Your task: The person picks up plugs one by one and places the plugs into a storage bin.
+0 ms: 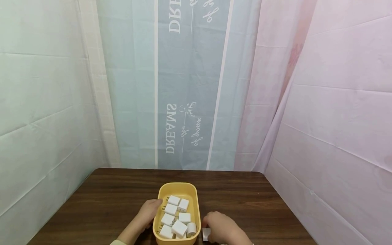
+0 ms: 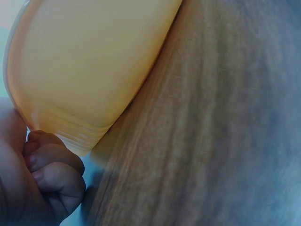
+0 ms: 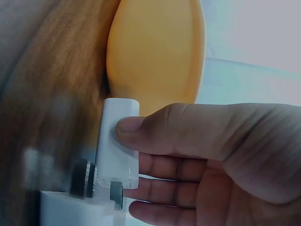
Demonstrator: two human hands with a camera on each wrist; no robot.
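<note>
A yellow bin (image 1: 176, 191) stands on the table with several white charger plugs (image 1: 179, 228) inside, lying at mixed angles. My left hand (image 1: 148, 211) grips the bin's left side, with the thumb at the rim; in the left wrist view its fingers (image 2: 59, 173) are curled against the bin's wall (image 2: 94, 56). To the right of the bin, my right hand (image 1: 222, 227) pinches a white charger plug (image 3: 115, 146) between thumb and fingers. Metal prongs stick out from this charger's lower end. Another white charger (image 3: 70, 208) lies just below it, partly out of frame.
The dark wood-grain table (image 1: 242, 194) reaches back to a hanging blue-grey curtain (image 1: 190, 85) with printed lettering. Pale cloth walls (image 1: 46, 102) stand at the left and right. A blurred white shape lies on the table in the right wrist view.
</note>
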